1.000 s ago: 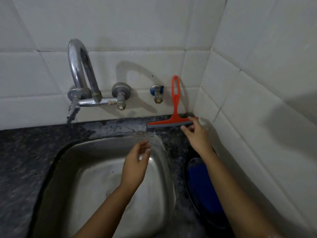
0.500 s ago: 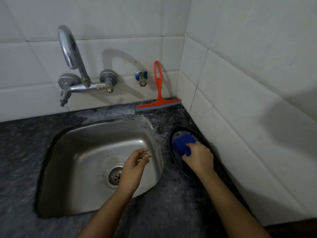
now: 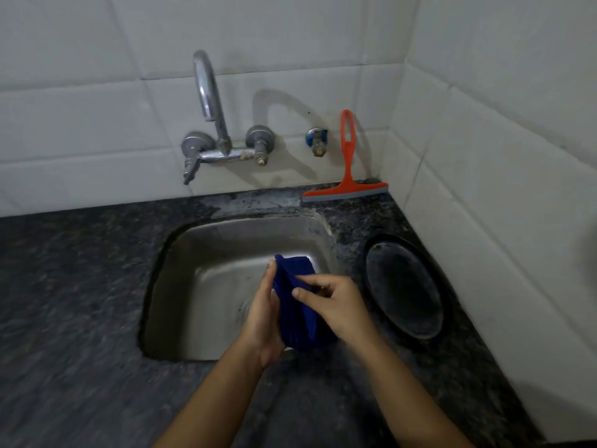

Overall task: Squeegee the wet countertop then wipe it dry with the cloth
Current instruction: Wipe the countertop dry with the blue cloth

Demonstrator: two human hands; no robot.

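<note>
Head view: right hand (image 3: 336,308) pinches cloth (image 3: 295,307) against flat left hand (image 3: 261,321); probably best folded into a pad before wiping the surface (image 3: 80,302).

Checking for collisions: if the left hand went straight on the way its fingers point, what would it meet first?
The left hand, blue cloth against its palm, points over the sink toward the back. Probably the tiled wall right of the tap comes first; its height is unclear.

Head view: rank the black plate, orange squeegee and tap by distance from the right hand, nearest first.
1. Black plate, just right of the right hand.
2. Orange squeegee, leaning against the back wall.
3. Tap, back wall, farther left.
</note>
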